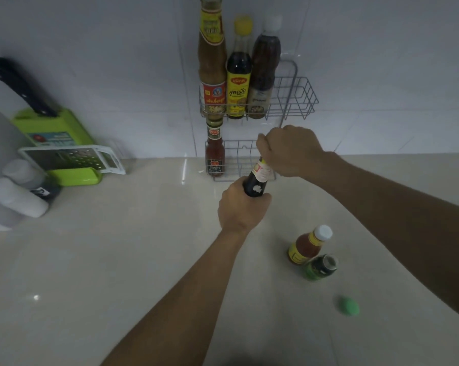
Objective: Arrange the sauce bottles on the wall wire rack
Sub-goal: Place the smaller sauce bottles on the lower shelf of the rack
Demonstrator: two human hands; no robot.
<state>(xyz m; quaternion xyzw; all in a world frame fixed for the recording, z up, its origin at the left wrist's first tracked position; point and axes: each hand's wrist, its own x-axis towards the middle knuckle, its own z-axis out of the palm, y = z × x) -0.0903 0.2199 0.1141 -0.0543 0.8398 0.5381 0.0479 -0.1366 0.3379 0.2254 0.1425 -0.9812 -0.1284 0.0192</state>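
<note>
A two-tier wire rack (302, 101) hangs on the white tiled wall. Its upper tier holds three tall bottles: a brown sauce bottle (212, 62), a dark bottle with a yellow cap (239, 75) and a brown bottle with a white cap (264, 72). In the lower tier (239, 157) a small red chilli sauce bottle (215, 154) stands at the left. My left hand (242, 210) grips the body of a dark sauce bottle (257, 180) in front of the lower tier. My right hand (289, 151) is closed over that bottle's top, hiding the cap.
On the cream counter (117, 260) stand an orange sauce bottle with a white cap (308, 245) and a capless green bottle (320, 268); a green cap (349, 305) lies nearby. At the left are a green knife block (54, 128), a grater (72, 159) and two white shakers (19, 191).
</note>
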